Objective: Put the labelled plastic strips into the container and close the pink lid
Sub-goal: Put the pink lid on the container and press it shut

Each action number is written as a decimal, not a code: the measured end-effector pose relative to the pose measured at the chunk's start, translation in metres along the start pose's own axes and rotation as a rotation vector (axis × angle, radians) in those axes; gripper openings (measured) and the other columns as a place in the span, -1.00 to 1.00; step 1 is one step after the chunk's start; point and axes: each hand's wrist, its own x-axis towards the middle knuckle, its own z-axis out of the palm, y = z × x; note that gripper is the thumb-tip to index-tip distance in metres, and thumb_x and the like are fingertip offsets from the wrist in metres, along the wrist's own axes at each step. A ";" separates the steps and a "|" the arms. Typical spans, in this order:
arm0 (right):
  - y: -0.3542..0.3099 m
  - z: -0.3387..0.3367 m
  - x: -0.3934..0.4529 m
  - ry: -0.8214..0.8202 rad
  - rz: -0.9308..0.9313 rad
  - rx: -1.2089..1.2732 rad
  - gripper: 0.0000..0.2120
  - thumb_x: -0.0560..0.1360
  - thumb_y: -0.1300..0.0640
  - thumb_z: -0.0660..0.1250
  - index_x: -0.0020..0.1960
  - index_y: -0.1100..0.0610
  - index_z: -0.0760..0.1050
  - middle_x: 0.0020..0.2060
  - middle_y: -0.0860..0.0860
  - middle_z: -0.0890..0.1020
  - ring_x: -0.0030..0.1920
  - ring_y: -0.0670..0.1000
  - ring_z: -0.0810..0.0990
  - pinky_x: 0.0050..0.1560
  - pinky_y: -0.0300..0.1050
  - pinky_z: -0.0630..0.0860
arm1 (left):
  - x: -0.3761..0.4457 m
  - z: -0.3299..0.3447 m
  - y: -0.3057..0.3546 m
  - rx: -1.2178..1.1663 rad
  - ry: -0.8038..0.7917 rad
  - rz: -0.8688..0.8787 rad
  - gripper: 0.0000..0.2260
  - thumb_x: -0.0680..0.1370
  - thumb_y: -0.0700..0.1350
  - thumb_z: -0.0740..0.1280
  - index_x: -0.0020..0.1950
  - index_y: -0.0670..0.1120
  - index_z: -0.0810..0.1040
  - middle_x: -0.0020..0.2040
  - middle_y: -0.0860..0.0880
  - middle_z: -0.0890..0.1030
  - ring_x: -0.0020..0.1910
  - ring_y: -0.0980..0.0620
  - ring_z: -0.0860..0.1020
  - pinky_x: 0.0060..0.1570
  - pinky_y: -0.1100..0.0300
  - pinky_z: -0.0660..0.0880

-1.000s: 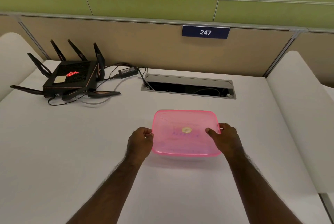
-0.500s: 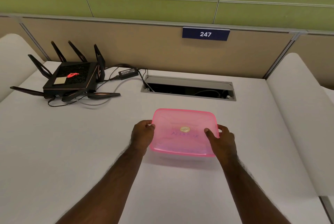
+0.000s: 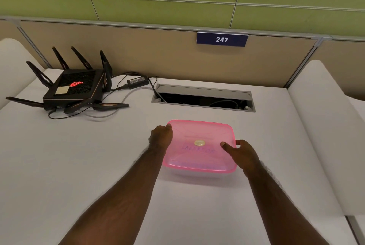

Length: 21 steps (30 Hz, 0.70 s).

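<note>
A clear rectangular container (image 3: 199, 175) stands on the white desk with a translucent pink lid (image 3: 199, 136) lying over it. A small round sticker and faint purple writing show on the lid. My left hand (image 3: 161, 138) presses on the lid's far left corner. My right hand (image 3: 241, 152) grips the lid's right edge, thumb on top. The labelled strips are not clearly visible through the lid.
A black router (image 3: 73, 88) with several antennas and its cables sit at the back left. A power adapter (image 3: 137, 81) lies beside an open cable slot (image 3: 203, 98) behind the container. Beige partitions flank the desk (image 3: 79, 165).
My left hand slid up from the lid's left edge to its far left corner. My right hand stayed on the right edge. The container shifted slightly.
</note>
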 end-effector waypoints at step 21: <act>-0.025 -0.005 0.031 -0.113 0.063 0.317 -0.60 0.53 -0.27 0.18 -0.06 0.07 0.48 0.00 0.10 0.57 -0.02 0.13 0.54 -0.06 0.06 0.52 | 0.014 0.019 -0.005 -0.044 0.133 -0.003 -0.60 0.59 0.05 0.07 0.26 -0.20 0.42 0.26 -0.23 0.53 0.23 -0.27 0.48 0.23 -0.07 0.41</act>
